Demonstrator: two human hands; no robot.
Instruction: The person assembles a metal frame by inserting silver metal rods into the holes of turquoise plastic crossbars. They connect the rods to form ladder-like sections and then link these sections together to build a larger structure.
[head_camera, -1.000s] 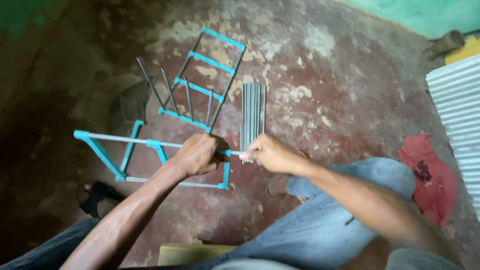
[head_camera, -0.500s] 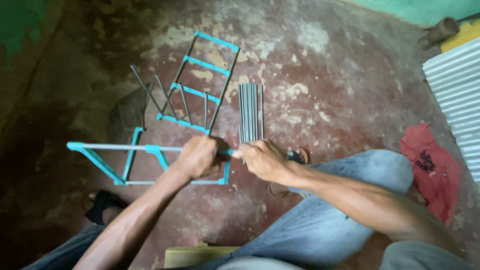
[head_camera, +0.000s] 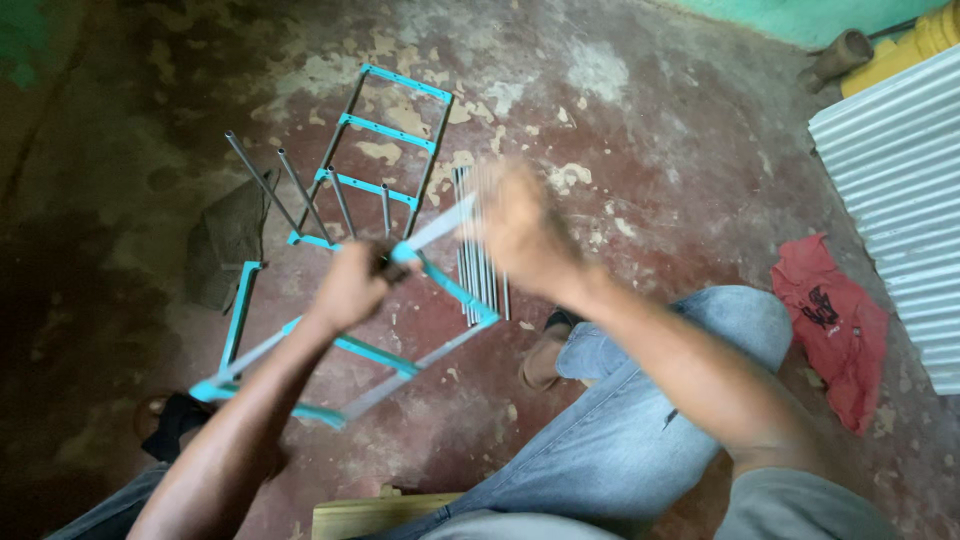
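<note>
**Hands working on a turquoise metal frame above a worn floor**

The left hand (head_camera: 352, 290) is clenched around a turquoise frame (head_camera: 350, 345), held tilted above the floor (head_camera: 640, 150). The right hand (head_camera: 520, 230) is blurred beside the frame's upper end; its grip cannot be told. Just behind it, a bundle of grey rods (head_camera: 480, 250) lies on the floor beside a second frame (head_camera: 385, 135). A red cloth (head_camera: 835, 320) lies near the floor's right edge.

Dim, soft daylight; both hands motion-blurred, left edge in shadow.

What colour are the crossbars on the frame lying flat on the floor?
Turquoise crossbars on dark grey side rails; the head view shows the frame on the floor sharply, beyond the blurred hands.
</note>
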